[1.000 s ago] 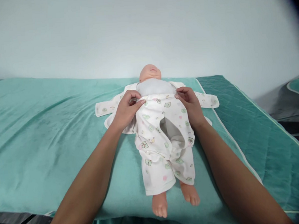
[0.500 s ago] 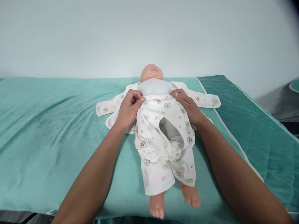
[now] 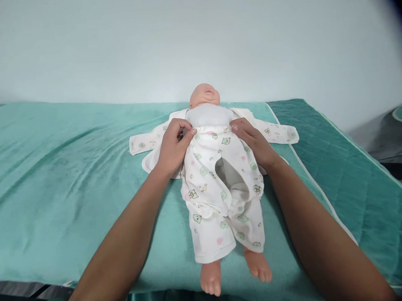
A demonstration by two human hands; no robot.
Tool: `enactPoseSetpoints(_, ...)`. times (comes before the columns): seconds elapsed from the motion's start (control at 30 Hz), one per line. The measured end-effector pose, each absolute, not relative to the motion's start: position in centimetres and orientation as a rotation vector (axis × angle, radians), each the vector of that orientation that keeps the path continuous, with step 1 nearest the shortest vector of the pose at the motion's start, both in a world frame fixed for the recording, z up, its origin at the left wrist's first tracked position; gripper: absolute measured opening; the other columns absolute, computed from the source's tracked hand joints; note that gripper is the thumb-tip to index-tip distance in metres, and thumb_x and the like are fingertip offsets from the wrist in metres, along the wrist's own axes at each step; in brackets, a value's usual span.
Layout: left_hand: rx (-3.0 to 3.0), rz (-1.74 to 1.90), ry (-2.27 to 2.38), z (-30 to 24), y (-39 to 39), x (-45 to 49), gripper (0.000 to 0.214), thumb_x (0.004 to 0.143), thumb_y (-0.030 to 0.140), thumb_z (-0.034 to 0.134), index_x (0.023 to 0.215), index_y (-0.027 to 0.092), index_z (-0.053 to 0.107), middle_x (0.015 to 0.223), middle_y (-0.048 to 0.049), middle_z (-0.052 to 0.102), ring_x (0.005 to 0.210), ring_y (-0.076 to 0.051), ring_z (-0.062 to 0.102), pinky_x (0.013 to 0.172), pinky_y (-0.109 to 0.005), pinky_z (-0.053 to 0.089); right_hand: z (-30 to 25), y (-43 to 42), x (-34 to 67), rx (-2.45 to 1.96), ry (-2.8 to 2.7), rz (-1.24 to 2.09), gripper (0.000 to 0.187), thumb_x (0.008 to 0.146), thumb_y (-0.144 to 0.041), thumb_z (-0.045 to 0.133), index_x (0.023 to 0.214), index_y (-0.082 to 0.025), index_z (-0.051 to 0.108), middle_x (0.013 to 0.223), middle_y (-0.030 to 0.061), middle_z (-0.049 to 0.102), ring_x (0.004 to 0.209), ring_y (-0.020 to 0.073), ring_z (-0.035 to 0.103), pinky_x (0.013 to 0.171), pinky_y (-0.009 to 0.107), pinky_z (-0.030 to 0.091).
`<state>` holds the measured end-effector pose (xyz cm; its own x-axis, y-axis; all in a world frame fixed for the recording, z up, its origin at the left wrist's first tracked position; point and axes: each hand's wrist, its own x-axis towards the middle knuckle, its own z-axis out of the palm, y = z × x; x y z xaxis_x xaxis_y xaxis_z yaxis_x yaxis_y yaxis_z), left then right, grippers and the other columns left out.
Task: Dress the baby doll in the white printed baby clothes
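A baby doll (image 3: 205,95) lies on its back, head toward the wall and bare feet toward me. White printed split-crotch baby pants (image 3: 205,168) cover its legs up to the grey-white torso. My left hand (image 3: 176,143) pinches the waistband on the left side between thumb and fingers. On the right side, my right hand (image 3: 251,138) grips the same waistband, its fingertips partly hidden behind the cloth. A matching baby jacket (image 3: 281,132) is spread open beneath the doll, sleeves stretched out to both sides.
A teal cover (image 3: 71,184) with soft wrinkles lies under the doll. To the right is a darker quilted mat (image 3: 344,179) with a pale edge. The pale wall (image 3: 148,45) rises directly behind. A dark grey shape stands at the far right.
Both hands keep their hold on the waistband with hardly any movement. The whole view has shifted very slightly.
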<state>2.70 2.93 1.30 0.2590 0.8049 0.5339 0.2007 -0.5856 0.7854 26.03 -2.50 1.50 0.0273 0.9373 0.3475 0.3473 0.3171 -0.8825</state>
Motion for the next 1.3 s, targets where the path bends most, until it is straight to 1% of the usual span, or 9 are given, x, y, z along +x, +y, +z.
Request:
enactPoseSetpoints(0.27, 1.87, 1.318, 0.832, 1.5, 3.1, 2.7, 0.008, 0.09, 0.029, 0.061, 0.089, 0.023, 0.056, 0.099, -0.0017, 0.059, 0.096, -0.016, 0.056, 0.087, -0.03, 0.046, 1.3, -2.6, 26.0, -1.208, -1.554, 0.776, 0.032, 0.096, -0.053, 0.049, 0.093, -0.025, 0.062, 0.109, 0.0029, 0.06, 0.11, 0.0227, 0.052, 0.1, 0.038, 0.04)
enactPoseSetpoints(0.37, 1.904, 1.268, 0.862, 1.8, 2.9, 2.5, 0.008, 0.091, 0.031, 0.061, 0.092, 0.024, 0.059, 0.102, -0.0019, 0.059, 0.098, -0.016, 0.056, 0.087, -0.029, 0.046, 1.1, -2.6, 25.8, -1.216, -1.467, 0.74, 0.026, 0.092, -0.051, 0.056, 0.1, -0.027, 0.061, 0.105, 0.002, 0.059, 0.105, 0.0214, 0.053, 0.098, 0.037, 0.042)
enactPoseSetpoints(0.47, 1.955, 1.234, 0.875, 2.0, 2.8, 2.3, 0.011, 0.089, 0.033, 0.064, 0.093, 0.024, 0.058, 0.106, -0.0026, 0.058, 0.101, -0.017, 0.055, 0.083, -0.029, 0.046, 1.0, -2.6, 25.7, -1.18, -1.444, 0.601, 0.029, 0.086, -0.048, 0.067, 0.107, -0.03, 0.059, 0.111, 0.0021, 0.057, 0.109, 0.0215, 0.052, 0.101, 0.037, 0.041)
enactPoseSetpoints(0.6, 2.07, 1.243, 0.925, 2.2, 2.7, 2.2, 0.017, 0.087, 0.034, 0.067, 0.085, 0.023, 0.055, 0.105, -0.0036, 0.057, 0.101, -0.019, 0.054, 0.082, -0.032, 0.046, 1.5, -2.7, 25.8, -1.15, -1.54, 0.467, 0.028, 0.083, -0.047, 0.07, 0.103, -0.031, 0.061, 0.12, 0.0039, 0.053, 0.118, 0.0244, 0.049, 0.105, 0.04, 0.04)
enactPoseSetpoints(0.77, 2.139, 1.249, 0.96, 2.2, 2.5, 2.4, 0.018, 0.09, 0.035, 0.063, 0.083, 0.023, 0.05, 0.104, -0.0041, 0.058, 0.1, -0.019, 0.054, 0.083, -0.033, 0.046, 2.2, -2.5, 26.1, -1.174, -1.671, 0.451, 0.024, 0.084, -0.049, 0.07, 0.096, -0.029, 0.063, 0.111, 0.0051, 0.054, 0.114, 0.0254, 0.049, 0.104, 0.042, 0.039)
enactPoseSetpoints(0.97, 2.154, 1.183, 0.954, 2.5, 4.0, 2.4, 0.02, 0.094, 0.037, 0.056, 0.085, 0.023, 0.045, 0.094, -0.0019, 0.059, 0.087, -0.017, 0.054, 0.077, -0.031, 0.042, 2.9, -1.4, 26.2, -1.141, -1.861, 0.461, 0.03, 0.082, -0.051, 0.071, 0.081, -0.026, 0.056, 0.1, 0.0041, 0.054, 0.103, 0.0243, 0.049, 0.096, 0.04, 0.039)
enactPoseSetpoints(1.07, 2.174, 1.109, 1.009, 2.8, 6.1, 2.5, 0.023, 0.094, 0.04, 0.054, 0.084, 0.023, 0.042, 0.083, 0.0001, 0.056, 0.075, -0.016, 0.05, 0.07, -0.031, 0.039, 3.2, -0.2, 26.1, -1.174, -1.814, 0.511, 0.033, 0.086, -0.052, 0.066, 0.075, -0.024, 0.05, 0.088, 0.0015, 0.053, 0.086, 0.0204, 0.05, 0.083, 0.036, 0.041)
enactPoseSetpoints(1.17, 2.168, 1.07, 1.033, 3.1, 8.6, 2.9, 0.027, 0.094, 0.044, 0.055, 0.082, 0.024, 0.041, 0.074, 0.0013, 0.049, 0.068, -0.016, 0.046, 0.065, -0.031, 0.036, 3.2, 1.8, 26.0, -1.317, -1.687, 0.532, 0.035, 0.087, -0.054, 0.063, 0.073, -0.024, 0.049, 0.068, -0.0027, 0.045, 0.067, 0.0162, 0.043, 0.069, 0.033, 0.039)
enactPoseSetpoints(1.3, 2.048, 1.007, 1.071, 2.9, 10.6, 3.3, 0.028, 0.094, 0.045, 0.054, 0.08, 0.024, 0.041, 0.067, 0.0021, 0.044, 0.061, -0.016, 0.042, 0.062, -0.032, 0.036, 3.0, 4.4, 26.1, -1.371, -1.552, 0.698, 0.037, 0.084, -0.059, 0.065, 0.075, -0.025, 0.052, 0.061, -0.0035, 0.047, 0.058, 0.0146, 0.041, 0.059, 0.031, 0.036)
